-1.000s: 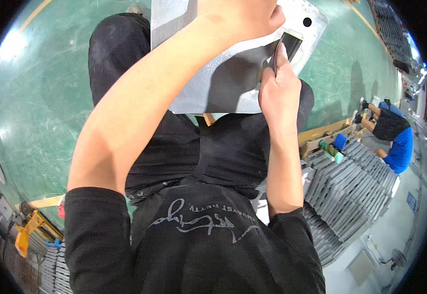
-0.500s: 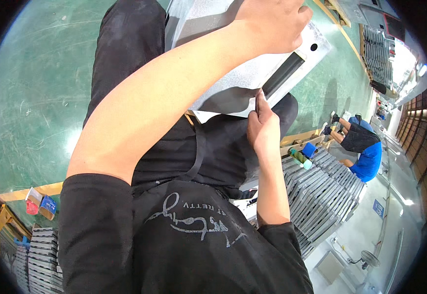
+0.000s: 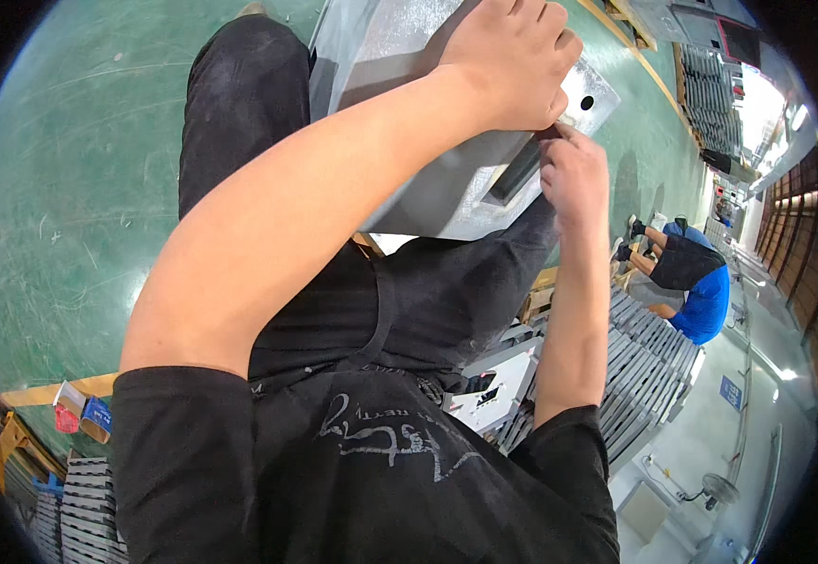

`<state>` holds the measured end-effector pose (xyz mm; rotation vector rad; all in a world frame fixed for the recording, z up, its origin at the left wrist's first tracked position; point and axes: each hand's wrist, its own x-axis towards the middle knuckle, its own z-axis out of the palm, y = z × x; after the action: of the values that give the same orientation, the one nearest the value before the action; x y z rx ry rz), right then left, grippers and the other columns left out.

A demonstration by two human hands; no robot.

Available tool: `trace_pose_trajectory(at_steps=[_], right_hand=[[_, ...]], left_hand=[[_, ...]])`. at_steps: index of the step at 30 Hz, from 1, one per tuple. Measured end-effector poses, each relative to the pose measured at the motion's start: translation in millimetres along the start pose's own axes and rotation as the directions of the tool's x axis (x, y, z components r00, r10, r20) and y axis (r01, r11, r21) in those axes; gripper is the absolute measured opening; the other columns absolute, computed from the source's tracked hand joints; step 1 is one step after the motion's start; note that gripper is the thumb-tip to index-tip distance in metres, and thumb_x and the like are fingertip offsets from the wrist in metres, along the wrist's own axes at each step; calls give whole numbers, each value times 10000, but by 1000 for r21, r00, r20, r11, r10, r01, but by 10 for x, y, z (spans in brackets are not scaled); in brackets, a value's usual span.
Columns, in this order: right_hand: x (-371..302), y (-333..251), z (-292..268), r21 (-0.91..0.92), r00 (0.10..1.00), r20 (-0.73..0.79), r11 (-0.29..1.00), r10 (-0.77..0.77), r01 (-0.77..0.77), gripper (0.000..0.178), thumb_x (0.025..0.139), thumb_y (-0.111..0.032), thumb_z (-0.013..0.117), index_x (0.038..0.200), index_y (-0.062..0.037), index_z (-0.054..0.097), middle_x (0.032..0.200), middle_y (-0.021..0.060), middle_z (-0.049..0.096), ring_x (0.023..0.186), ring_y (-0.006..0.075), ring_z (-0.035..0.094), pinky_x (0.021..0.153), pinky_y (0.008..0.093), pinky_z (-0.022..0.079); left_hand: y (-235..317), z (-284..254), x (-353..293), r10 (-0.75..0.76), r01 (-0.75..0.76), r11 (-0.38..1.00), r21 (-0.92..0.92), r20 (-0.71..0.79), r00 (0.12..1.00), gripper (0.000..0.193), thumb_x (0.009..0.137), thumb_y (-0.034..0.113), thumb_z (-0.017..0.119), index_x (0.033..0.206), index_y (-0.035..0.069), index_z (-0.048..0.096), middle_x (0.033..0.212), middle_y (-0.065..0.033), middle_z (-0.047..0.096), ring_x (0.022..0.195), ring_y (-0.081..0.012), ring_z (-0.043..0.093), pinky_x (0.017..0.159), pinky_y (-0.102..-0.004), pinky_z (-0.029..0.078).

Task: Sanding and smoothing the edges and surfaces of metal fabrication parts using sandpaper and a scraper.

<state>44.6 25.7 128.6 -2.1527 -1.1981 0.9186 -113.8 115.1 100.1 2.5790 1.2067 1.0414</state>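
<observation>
A grey sheet-metal piece [image 3: 446, 188] rests across my lap, its far end cut off by the top edge. It has a dark long slot [image 3: 519, 176] and a round hole [image 3: 587, 102] near its right side. My left hand [image 3: 510, 64] lies over it with curled fingers; anything inside them is hidden. My right hand [image 3: 574, 174] is closed at the slot's far end, its fingertips meeting the underside of my left hand. Something small and dark shows at these fingertips, too little to name.
Stacked grey metal parts [image 3: 648, 362] stand at my right, more stacks [image 3: 89, 508] at lower left. A person in blue [image 3: 700, 291] bends over at the right. An open small box [image 3: 97, 416] sits at the left, and a fan [image 3: 717, 491] at lower right.
My right hand has slid away from me along the slot, from its near end to its far end, up against my left hand. My left hand has shifted slightly nearer to me.
</observation>
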Motion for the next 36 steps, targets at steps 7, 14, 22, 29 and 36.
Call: trace_pose_trajectory(at_steps=[7, 14, 22, 29, 36], right_hand=[[-107, -59, 71, -614, 984, 30, 774, -177, 158, 399, 860, -130, 480, 1167, 65, 644, 1022, 307, 690, 1012, 454, 673, 902, 499, 508], [-690, 282, 242, -656, 978, 206, 738, -26, 158, 517, 871, -170, 524, 1323, 77, 563, 987, 345, 672, 984, 483, 662, 889, 526, 522], [-873, 299, 205, -897, 920, 387, 260, 65, 358, 543, 905, -167, 539, 1420, 4, 516, 792, 178, 723, 745, 337, 734, 651, 453, 567], [-656, 483, -270, -872, 876, 480, -82, 54, 483, 586, 984, -166, 488, 1536, -354, 425, 903, 98, 648, 737, 274, 709, 641, 427, 564], [-513, 327, -357, -764, 806, 590, -295, 41, 574, 660, 980, -138, 502, 1544, -458, 378, 796, 89, 628, 666, 263, 680, 606, 414, 554]], left_hand=[[19, 48, 46, 3, -3, 1000, 2, -17, 1000, 438, 825, 391, 622, 1091, 45, 667, 1077, -168, 602, 1109, -324, 531, 1054, -490, 324], [24, 65, 55, 1, -1, 1000, 16, -19, 1000, 424, 811, 371, 629, 1089, 53, 669, 1082, -156, 602, 1114, -311, 536, 1060, -486, 319], [56, 83, -9, -5, 8, 996, 88, -34, 999, 403, 798, 349, 634, 1073, 56, 666, 1077, -149, 601, 1109, -299, 547, 1057, -481, 328], [24, 64, 52, -16, 12, 998, 69, 47, 999, 425, 816, 358, 633, 1114, 56, 666, 1118, -159, 610, 1152, -302, 543, 1067, -483, 328], [-39, 151, 112, -3, -1, 999, 51, 71, 997, 467, 848, 366, 611, 1190, 50, 647, 1158, -165, 604, 1179, -313, 535, 1079, -496, 318]])
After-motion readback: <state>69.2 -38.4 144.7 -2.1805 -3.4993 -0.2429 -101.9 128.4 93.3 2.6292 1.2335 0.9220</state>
